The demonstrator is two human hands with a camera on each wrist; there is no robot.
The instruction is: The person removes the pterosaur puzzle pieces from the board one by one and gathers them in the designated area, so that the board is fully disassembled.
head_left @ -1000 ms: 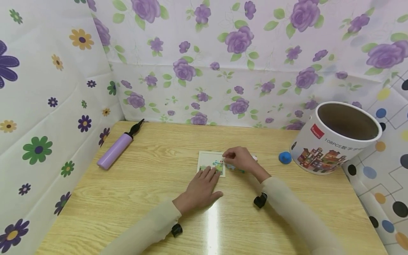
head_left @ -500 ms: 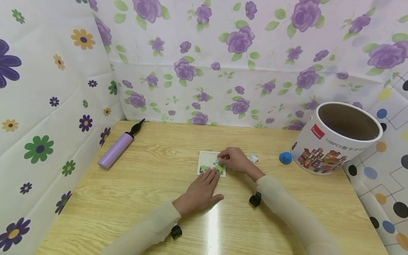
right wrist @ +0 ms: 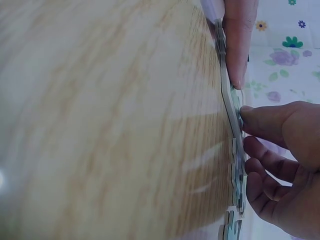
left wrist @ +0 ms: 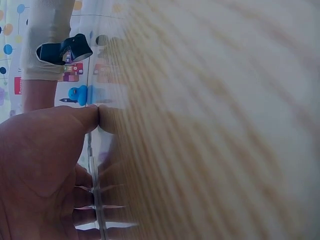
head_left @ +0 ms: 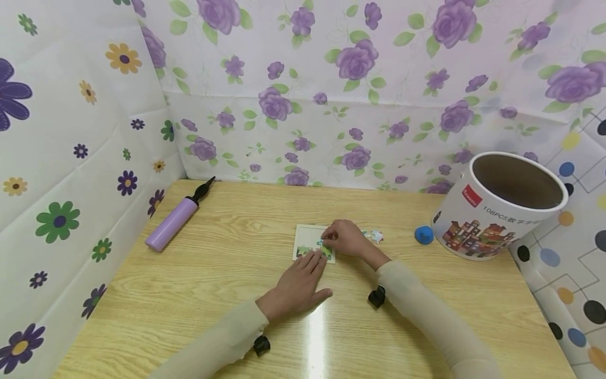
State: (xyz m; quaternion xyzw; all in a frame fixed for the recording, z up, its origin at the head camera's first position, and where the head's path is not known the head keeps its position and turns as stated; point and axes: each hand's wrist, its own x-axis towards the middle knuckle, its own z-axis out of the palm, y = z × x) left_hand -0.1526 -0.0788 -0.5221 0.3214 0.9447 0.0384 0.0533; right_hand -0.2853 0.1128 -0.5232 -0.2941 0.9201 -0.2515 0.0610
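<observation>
A small jigsaw puzzle board (head_left: 303, 232) with a pale frame lies on the table, green pieces (head_left: 304, 251) fitted along its near side. My left hand (head_left: 297, 284) rests with straight fingers on the board's near edge, thumb spread out to the right. Over the board's right side is my right hand (head_left: 349, 239), its thumb and curled fingers pinching a jigsaw puzzle piece that the fingertips largely hide. In the right wrist view the thumb (right wrist: 265, 120) sits right at the board's surface. Loose puzzle pieces (head_left: 376, 236) lie just right of that hand.
A blue toy duck (head_left: 423, 235) stands beside a large white bucket (head_left: 487, 221) at the right. At the left back lies a lilac hand pump (head_left: 172, 223) with a black nozzle. Flowered cloth (head_left: 303, 105) hangs behind the wooden table (head_left: 213, 289).
My right hand has moved left from the board's right edge to over the board, uncovering loose pieces behind it. My left fingers have drawn back slightly towards the near edge.
</observation>
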